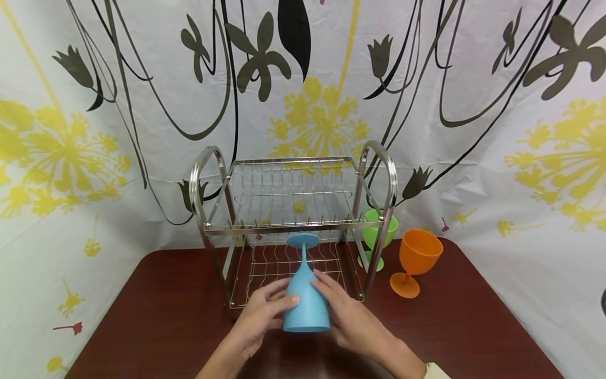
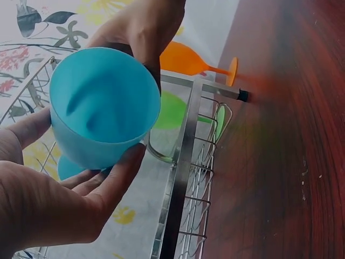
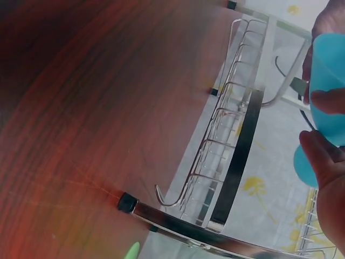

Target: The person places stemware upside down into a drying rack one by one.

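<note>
Both hands hold a blue plastic goblet (image 1: 306, 300) upside down, its round foot up and its mouth facing down, in front of the rack. On its left side the left hand (image 1: 262, 313) grips the bowl, thumb across the front. From the right, the right hand (image 1: 350, 316) curls round the bowl, with its fingertips near the stem. The left wrist view looks into the goblet's mouth (image 2: 105, 97), with nothing seen inside. Behind the goblet stands a two-tier metal dish rack (image 1: 293, 227).
An orange goblet (image 1: 418, 252) stands upright on the dark red table (image 1: 165, 316), right of the rack. Behind the rack's right post is a green goblet (image 1: 374, 266), partly hidden. A patterned white cloth (image 1: 156, 126) hangs behind and beside the table.
</note>
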Demonstrator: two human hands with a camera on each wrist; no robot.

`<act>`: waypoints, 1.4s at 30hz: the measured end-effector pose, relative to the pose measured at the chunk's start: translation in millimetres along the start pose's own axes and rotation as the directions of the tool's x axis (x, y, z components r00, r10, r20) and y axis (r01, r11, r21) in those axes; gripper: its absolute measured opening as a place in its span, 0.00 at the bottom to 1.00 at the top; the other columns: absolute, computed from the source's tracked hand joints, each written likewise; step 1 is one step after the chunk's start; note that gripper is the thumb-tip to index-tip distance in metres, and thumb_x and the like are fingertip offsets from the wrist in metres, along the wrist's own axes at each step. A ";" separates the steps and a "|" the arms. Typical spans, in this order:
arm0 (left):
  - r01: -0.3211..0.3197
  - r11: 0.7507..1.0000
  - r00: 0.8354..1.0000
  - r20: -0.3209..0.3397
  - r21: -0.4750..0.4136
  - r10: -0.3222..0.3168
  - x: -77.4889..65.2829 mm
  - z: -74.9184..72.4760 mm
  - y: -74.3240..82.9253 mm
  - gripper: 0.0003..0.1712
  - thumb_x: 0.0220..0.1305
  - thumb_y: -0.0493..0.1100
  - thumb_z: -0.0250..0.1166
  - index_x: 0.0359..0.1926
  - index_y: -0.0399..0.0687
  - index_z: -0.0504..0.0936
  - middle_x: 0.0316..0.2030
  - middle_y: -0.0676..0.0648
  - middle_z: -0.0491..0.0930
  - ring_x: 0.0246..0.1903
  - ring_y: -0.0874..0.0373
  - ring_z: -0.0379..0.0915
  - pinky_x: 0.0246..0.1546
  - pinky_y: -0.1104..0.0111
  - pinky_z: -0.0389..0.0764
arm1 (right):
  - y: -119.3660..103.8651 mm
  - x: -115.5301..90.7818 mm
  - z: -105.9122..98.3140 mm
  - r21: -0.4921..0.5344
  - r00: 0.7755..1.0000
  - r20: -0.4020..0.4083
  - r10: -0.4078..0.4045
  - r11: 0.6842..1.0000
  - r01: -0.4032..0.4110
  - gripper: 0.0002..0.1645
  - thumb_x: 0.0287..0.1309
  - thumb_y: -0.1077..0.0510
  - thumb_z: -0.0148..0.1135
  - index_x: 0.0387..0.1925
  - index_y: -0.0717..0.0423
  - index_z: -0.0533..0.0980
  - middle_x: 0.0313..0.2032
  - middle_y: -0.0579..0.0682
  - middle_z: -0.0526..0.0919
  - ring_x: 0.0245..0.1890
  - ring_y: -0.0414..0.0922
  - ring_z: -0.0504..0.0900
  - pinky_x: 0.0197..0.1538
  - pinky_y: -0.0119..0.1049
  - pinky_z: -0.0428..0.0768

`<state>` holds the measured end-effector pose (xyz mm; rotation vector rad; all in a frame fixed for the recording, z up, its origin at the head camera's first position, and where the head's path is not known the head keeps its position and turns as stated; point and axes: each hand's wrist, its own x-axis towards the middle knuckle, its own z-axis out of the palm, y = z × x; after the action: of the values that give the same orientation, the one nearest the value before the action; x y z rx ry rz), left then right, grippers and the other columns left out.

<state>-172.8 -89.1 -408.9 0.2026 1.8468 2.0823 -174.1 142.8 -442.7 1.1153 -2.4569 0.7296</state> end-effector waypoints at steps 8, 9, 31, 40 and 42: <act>-0.093 0.992 0.996 0.009 0.085 0.093 0.7 0.5 -5.9 0.41 0.62 0.45 0.66 0.71 0.34 0.60 0.63 0.31 0.69 0.56 0.43 0.74 0.51 0.52 0.80 | 1.2 3.7 1.7 0.206 0.996 -0.024 0.088 0.975 -0.081 0.59 0.46 0.77 0.67 0.75 0.50 0.50 0.72 0.53 0.59 0.65 0.53 0.69 0.58 0.45 0.78; -0.110 0.988 0.994 0.011 0.109 0.109 1.0 0.1 -6.8 0.41 0.62 0.45 0.67 0.70 0.36 0.61 0.63 0.32 0.70 0.57 0.42 0.73 0.52 0.51 0.79 | 1.5 4.0 1.9 0.235 0.995 -0.024 0.102 0.968 -0.093 0.59 0.46 0.78 0.66 0.75 0.50 0.50 0.72 0.53 0.60 0.65 0.53 0.70 0.58 0.44 0.78; -0.431 0.736 0.849 -0.042 0.521 0.527 0.6 9.9 -31.6 0.41 0.51 0.47 0.76 0.66 0.55 0.70 0.59 0.47 0.75 0.52 0.51 0.78 0.46 0.63 0.83 | -10.4 9.1 3.2 0.458 0.970 -0.055 0.238 0.869 -0.187 0.49 0.58 0.50 0.69 0.75 0.44 0.53 0.71 0.54 0.63 0.62 0.53 0.73 0.54 0.41 0.81; -0.550 0.534 0.702 0.010 0.643 0.712 -1.3 13.4 -34.1 0.44 0.50 0.44 0.77 0.67 0.48 0.68 0.62 0.47 0.72 0.55 0.52 0.75 0.47 0.62 0.83 | -12.3 11.1 0.1 0.512 0.972 -0.038 0.230 0.840 -0.179 0.45 0.63 0.56 0.64 0.75 0.44 0.52 0.70 0.56 0.62 0.58 0.56 0.76 0.51 0.43 0.83; -0.556 0.516 0.692 0.020 0.651 0.721 -0.9 13.5 -34.3 0.44 0.50 0.45 0.77 0.67 0.49 0.68 0.62 0.47 0.72 0.56 0.51 0.75 0.48 0.61 0.83 | -12.5 12.0 -0.9 0.520 0.969 -0.031 0.246 0.832 -0.195 0.43 0.64 0.56 0.63 0.75 0.43 0.53 0.69 0.56 0.64 0.58 0.56 0.77 0.50 0.44 0.83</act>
<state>-161.9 -73.8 -440.6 0.9835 2.9393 1.8361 -172.0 129.3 -432.1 0.9292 -2.3924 1.5481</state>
